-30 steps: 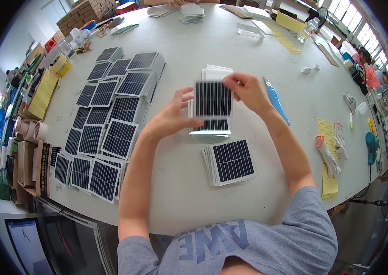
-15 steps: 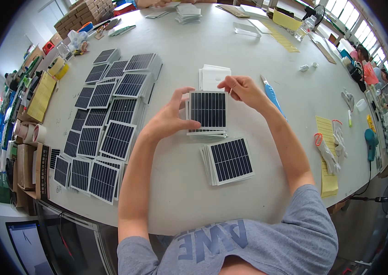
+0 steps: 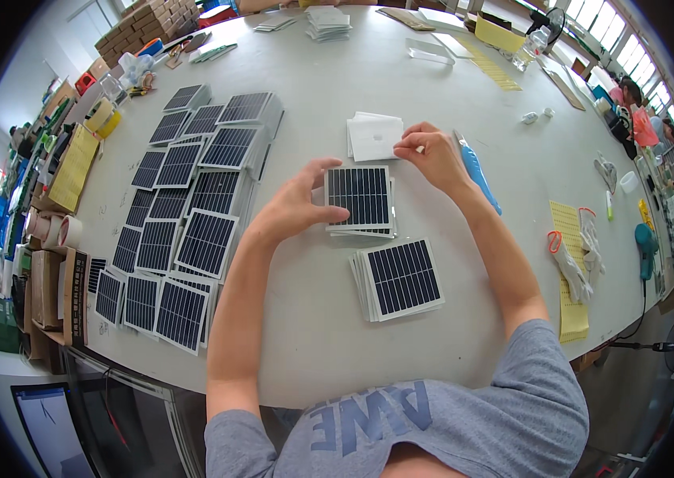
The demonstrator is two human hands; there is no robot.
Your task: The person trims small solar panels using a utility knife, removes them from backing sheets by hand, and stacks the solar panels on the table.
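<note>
My left hand [image 3: 302, 199] curves around the left side of a small dark solar panel [image 3: 358, 195] with a white border. Its thumb lies on the panel's lower left and the fingers are at the upper left corner. Other panels show beneath this one. My right hand [image 3: 432, 159] is closed in a pinch at the right edge of a pile of white square sheets [image 3: 377, 140], just beyond the panel. What its fingertips hold is too small to make out. A second pile of solar panels [image 3: 400, 279] lies nearer to me, slightly turned.
Several stacks of solar panels [image 3: 209, 191] stand in rows on the left. A blue-handled tool [image 3: 474, 171] lies right of my right hand. Further right are white gloves [image 3: 572, 267] on a yellow sheet. White pieces [image 3: 327, 24] are stacked at the far edge, near another person's arms.
The panel under my left hand has shifted slightly nearer. My right hand has moved a little away from its upper right corner, to the right edge of the white sheets.
</note>
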